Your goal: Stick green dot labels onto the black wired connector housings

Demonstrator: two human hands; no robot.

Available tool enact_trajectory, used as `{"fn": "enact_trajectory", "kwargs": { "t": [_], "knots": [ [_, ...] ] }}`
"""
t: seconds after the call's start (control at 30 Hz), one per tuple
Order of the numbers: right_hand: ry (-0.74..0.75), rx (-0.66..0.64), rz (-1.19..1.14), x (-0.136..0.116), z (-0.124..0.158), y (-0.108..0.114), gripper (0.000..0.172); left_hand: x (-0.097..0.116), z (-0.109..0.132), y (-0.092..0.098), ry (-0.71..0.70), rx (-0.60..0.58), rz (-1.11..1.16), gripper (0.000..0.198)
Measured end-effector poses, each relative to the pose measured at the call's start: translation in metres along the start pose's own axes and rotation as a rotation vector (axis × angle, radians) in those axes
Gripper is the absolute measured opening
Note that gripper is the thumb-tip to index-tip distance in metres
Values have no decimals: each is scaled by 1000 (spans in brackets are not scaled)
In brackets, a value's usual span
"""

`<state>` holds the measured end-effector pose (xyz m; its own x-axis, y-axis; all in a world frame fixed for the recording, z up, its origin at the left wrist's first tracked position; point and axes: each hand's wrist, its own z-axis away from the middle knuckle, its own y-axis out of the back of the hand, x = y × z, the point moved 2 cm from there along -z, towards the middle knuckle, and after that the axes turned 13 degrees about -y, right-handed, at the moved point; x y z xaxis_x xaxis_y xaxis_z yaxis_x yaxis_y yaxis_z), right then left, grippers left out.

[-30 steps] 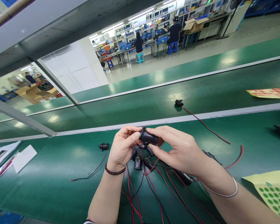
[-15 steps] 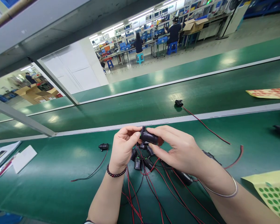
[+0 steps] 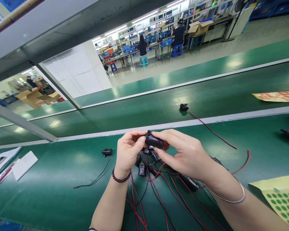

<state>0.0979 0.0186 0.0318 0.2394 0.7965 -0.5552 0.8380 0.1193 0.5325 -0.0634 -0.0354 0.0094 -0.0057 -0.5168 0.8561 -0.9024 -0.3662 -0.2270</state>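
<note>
Both hands hold one black cylindrical part [image 3: 154, 141], lifted above the green bench. My left hand [image 3: 129, 150] pinches its left end between thumb and fingers. On the other end, my right hand [image 3: 180, 150] is closed with thumb below and fingers along the top. Under the hands lies a cluster of similar black parts [image 3: 142, 168] with red and black wires [image 3: 156, 189] trailing toward me. A larger black cylinder [image 3: 189, 183] rests below my right hand. Whether the held part has a wire of its own, I cannot tell.
A wired black part [image 3: 107, 152] lies at left, another [image 3: 184, 107] on the strip behind the bench ledge. Green dot stickers [image 3: 279, 199] are at right, a red-dot sheet [image 3: 276, 96] farther back. Paper and pens [image 3: 8, 171] lie far left. Co-workers sit in the background.
My left thumb has shifted slightly on the held part, and the green spot seen beside its tip is now covered. Otherwise the hands stay in place.
</note>
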Motion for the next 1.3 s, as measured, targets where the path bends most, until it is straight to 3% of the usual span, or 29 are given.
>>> {"fn": "enact_trajectory", "kwargs": {
  "t": [0.4, 0.97, 1.3],
  "knots": [
    [5, -28, -49, 1, -1, 3, 29, -2, -3, 4, 1, -52, 25, 19],
    [-13, -53, -45, 2, -1, 4, 31, 2, -3, 2, 50, -10, 35, 22],
    [-19, -57, -46, 2, -1, 4, 31, 1, -3, 6, 40, -74, 27, 20]
  ]
}}
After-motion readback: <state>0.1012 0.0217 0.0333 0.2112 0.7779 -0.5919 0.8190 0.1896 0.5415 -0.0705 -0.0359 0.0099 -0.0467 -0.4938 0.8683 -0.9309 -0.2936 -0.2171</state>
